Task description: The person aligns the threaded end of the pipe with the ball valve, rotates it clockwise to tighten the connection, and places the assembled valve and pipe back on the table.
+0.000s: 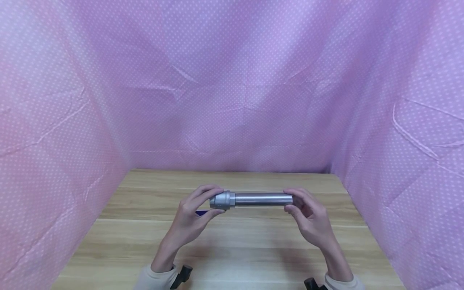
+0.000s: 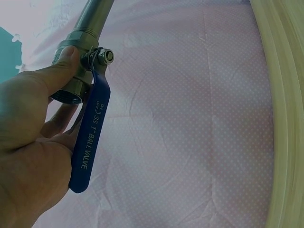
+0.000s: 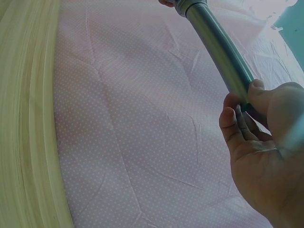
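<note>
The left hand (image 1: 190, 219) curls its fingers and thumb around the ball valve (image 1: 222, 200), with the blue handle (image 2: 90, 137) (it says "BALL VALVE") lying against the palm. The right hand (image 1: 308, 217) pinches the far end of the metal pipe (image 1: 262, 199). The pipe hangs level between both hands, above the wooden table (image 1: 232, 249).

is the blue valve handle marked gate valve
No, the blue handle in the left wrist view reads "SS 1" BALL VALVE".
</note>
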Motion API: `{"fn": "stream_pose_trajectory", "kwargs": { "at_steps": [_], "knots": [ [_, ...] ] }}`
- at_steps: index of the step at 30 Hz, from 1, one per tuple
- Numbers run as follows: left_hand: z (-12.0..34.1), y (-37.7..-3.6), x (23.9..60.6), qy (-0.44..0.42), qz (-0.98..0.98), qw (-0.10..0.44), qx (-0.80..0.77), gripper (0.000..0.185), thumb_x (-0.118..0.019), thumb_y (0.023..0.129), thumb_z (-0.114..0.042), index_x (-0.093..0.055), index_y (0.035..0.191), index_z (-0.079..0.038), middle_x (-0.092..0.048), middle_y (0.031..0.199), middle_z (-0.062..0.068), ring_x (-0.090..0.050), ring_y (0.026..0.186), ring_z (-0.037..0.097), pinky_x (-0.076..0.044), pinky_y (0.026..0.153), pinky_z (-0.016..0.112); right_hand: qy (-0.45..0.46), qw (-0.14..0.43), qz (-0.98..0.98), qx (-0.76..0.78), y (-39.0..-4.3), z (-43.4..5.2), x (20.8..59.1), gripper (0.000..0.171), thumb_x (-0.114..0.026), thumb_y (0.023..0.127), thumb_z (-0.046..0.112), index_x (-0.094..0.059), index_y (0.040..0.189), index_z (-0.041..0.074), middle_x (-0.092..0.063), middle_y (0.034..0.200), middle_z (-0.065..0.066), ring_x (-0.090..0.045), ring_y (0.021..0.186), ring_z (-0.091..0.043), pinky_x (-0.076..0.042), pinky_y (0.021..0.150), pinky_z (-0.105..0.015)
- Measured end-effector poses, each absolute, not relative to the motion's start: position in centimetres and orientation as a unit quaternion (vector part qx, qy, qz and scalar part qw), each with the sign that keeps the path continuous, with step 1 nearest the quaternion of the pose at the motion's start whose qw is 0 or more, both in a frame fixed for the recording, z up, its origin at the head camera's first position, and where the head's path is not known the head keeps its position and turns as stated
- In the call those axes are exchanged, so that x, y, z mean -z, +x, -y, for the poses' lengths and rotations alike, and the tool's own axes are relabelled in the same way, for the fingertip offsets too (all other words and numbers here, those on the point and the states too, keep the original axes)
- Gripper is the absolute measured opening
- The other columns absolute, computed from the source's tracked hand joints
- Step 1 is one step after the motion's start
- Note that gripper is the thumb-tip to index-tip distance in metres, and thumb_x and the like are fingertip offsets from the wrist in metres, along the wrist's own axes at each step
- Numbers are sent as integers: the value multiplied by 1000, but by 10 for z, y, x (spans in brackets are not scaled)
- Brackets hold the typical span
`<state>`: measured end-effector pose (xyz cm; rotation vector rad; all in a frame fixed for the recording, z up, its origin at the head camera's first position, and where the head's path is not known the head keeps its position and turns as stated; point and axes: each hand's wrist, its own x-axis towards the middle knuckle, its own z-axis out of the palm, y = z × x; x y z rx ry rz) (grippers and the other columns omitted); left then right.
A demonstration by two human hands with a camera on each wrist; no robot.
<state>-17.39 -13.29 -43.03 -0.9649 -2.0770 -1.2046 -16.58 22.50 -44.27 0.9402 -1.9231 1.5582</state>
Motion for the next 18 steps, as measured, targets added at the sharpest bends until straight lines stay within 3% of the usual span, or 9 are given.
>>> {"fn": "stream_pose_trajectory", "kwargs": {
  "at_steps": [8, 14, 18],
  "knots": [
    [133, -173, 429, -358, 771, 273, 450, 64, -95, 82, 7, -75, 141, -8, -78, 136, 12, -80, 114, 27, -65, 103, 23, 313, 246, 734, -551, -164, -225, 440, 48, -64, 93, -32, -68, 137, -14, -74, 111, 7, -73, 90, -2, -63, 75, -16],
    [133, -174, 430, -354, 775, 273, 447, 64, -96, 82, 7, -76, 140, -8, -78, 135, 11, -80, 114, 27, -65, 104, 22, 364, 220, 673, -605, -167, -224, 441, 59, -63, 86, -39, -58, 142, -22, -74, 139, -6, -79, 115, -7, -69, 90, -20],
    [133, -174, 430, -353, 776, 274, 445, 64, -96, 81, 8, -76, 139, -7, -78, 136, 11, -81, 115, 28, -65, 104, 22, 373, 218, 666, -608, -168, -224, 442, 57, -60, 84, -43, -59, 137, -22, -71, 138, -8, -79, 113, -7, -68, 89, -20]
  ]
}}
